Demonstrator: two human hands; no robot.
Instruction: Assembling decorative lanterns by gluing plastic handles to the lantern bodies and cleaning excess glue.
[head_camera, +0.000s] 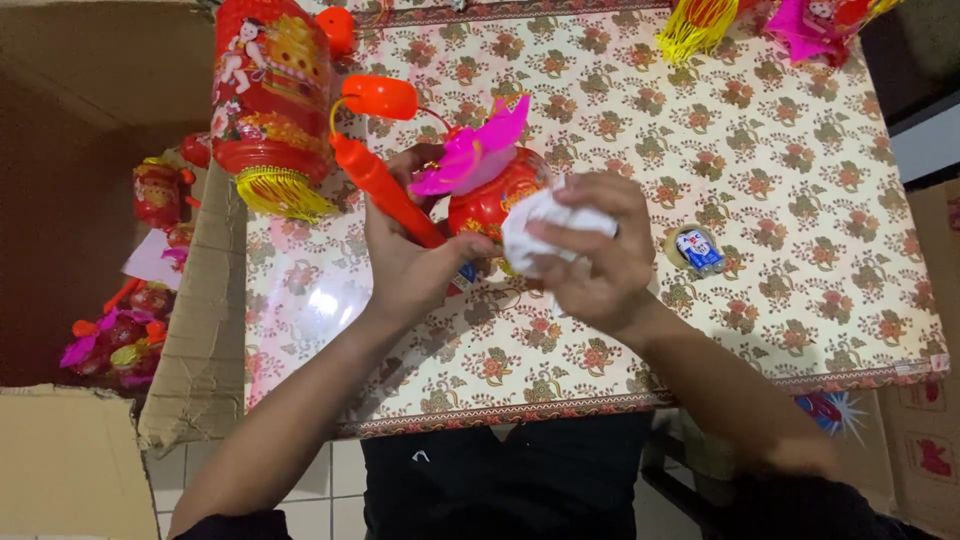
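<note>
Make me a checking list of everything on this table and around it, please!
Surface: table with floral cloth, patterned border at the near edge.
Job's things: small red lantern with pink petal top and orange handle stick; white crumpled cloth pressed against the lantern.
Clutter: tall red lantern with yellow fringe; small packet on a round stand; more lanterns at the far edge.
Hands: left hand fingers wrapped around the stick; right hand fingers gripping the cloth.
Cables: nothing seen.
Surroundings: open cardboard box at left with more small lanterns inside; tiled floor below.
</note>
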